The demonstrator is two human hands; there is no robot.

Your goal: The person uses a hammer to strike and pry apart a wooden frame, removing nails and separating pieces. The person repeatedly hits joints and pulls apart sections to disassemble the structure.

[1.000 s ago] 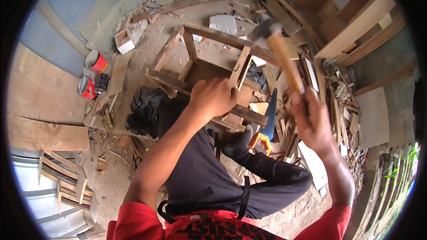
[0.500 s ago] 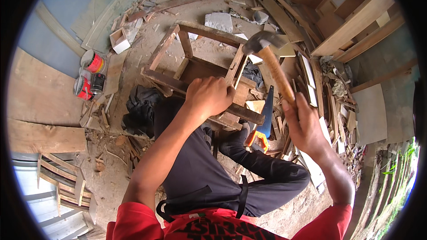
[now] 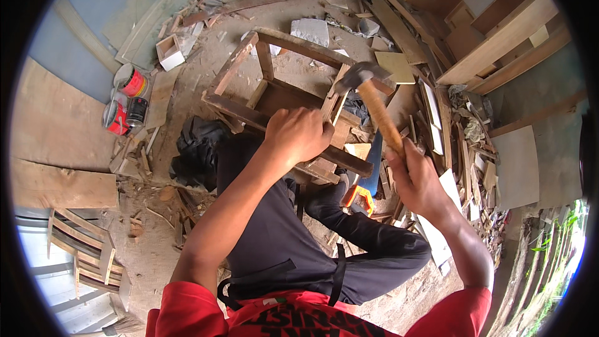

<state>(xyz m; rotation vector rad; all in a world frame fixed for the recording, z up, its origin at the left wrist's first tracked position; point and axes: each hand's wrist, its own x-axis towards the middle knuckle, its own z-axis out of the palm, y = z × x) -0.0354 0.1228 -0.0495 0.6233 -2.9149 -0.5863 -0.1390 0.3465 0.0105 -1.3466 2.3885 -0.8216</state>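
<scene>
A worn wooden frame [image 3: 240, 111], like a small stool or table carcass, stands tilted in front of my legs. My left hand [image 3: 296, 134] is closed over its near rail, where the right-hand rail meets it. The fingertips are hidden, so I cannot see whether they also pinch something small. My right hand [image 3: 418, 178] grips the wooden handle of a claw hammer [image 3: 382, 118]. The hammer's dark metal head hangs beside the right-hand rail's far end; whether it touches the wood I cannot tell.
A handsaw [image 3: 360, 201] with an orange handle lies by my foot. Black plastic [image 3: 198, 150] is bunched left of my legs. Paint cans [image 3: 131, 81] stand farther left. Scrap wood [image 3: 471, 156] is heaped on the right, and a stone block [image 3: 310, 31] lies beyond the frame.
The hammer head has come down and slightly left, nearer the right-hand rail. My right hand has shifted a little with it. My left hand keeps its place on the frame.
</scene>
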